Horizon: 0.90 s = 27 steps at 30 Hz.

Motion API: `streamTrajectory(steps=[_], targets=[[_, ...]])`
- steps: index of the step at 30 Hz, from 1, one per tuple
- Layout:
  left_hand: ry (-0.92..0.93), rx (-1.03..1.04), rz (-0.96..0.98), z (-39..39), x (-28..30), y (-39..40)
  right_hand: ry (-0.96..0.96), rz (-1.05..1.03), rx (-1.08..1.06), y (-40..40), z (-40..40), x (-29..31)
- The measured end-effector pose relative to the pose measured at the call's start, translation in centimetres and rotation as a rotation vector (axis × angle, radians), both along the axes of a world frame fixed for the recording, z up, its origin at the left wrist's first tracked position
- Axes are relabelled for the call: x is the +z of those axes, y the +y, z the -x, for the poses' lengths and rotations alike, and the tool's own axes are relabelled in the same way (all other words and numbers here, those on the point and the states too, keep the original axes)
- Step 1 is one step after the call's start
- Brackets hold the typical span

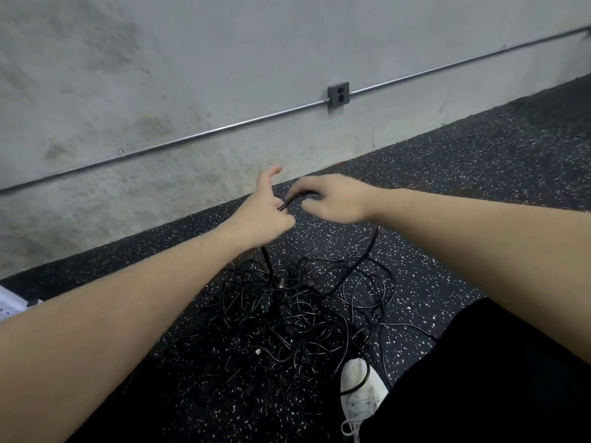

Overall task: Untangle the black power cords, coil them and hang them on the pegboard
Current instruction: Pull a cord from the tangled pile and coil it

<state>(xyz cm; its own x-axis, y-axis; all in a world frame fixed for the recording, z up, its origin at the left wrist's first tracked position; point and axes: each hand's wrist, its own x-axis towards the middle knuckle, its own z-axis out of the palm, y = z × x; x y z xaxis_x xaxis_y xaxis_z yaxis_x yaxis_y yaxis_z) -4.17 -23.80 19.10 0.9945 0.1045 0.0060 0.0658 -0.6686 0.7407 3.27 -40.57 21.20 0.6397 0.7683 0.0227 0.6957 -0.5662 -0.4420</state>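
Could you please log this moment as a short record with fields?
setting: speckled black rubber floor beside a concrete wall
cords: tangled pile of black power cords on the floor
left hand: holds a cord strand lifted from the pile
right hand: pinches the same cord
wall fittings: outlet box on a metal conduit
foot: white sneaker with a cord across it
pegboard: not in view

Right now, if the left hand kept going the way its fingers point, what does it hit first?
Probably the wall. The left hand, holding a cord, points up and away; nothing shows between, though depth is unclear.
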Motion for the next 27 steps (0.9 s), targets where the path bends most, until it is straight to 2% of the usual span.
streamTrajectory(steps=[2, 4, 6, 12, 14, 17, 19, 22, 24, 27], targets=[[-0.003, -0.049, 0.041, 0.0, 0.2, 0.2, 0.098, -0.069, 0.034, 0.7, 0.6, 0.0], [0.005, -0.073, 0.050, 0.4, 0.0, 0.6, 0.078, -0.088, 0.036, 0.9, 0.4, -0.1], [0.036, -0.068, -0.026, 0.8, -0.6, 1.2, 0.118, -0.138, 0.030, 0.5, 0.2, -0.1], [0.299, -0.149, -0.224, 2.4, -3.3, 3.4, 0.394, -0.460, -0.041, -0.7, 0.4, 1.0], [0.323, -0.143, -0.246, 2.9, -3.6, 3.9, 0.390, -0.506, -0.105, -1.0, 0.1, 1.1], [0.259, -0.095, -0.199, 2.9, -3.4, 4.2, 0.330, -0.526, -0.197, -1.5, -0.7, 0.7], [0.181, -0.038, -0.191, 2.7, -2.9, 3.8, 0.256, -0.504, -0.267, -1.8, -1.7, 0.1], [0.072, 0.005, -0.189, 2.3, -1.5, 2.5, 0.137, -0.291, -0.305, -2.3, -2.5, -1.2], [0.062, 0.003, -0.093, 2.0, -0.5, 1.4, 0.147, -0.188, -0.243, -2.6, -2.3, -1.5], [0.077, -0.058, -0.003, 1.5, -0.1, 0.2, 0.135, -0.166, -0.098, -1.9, -0.9, -0.7]])
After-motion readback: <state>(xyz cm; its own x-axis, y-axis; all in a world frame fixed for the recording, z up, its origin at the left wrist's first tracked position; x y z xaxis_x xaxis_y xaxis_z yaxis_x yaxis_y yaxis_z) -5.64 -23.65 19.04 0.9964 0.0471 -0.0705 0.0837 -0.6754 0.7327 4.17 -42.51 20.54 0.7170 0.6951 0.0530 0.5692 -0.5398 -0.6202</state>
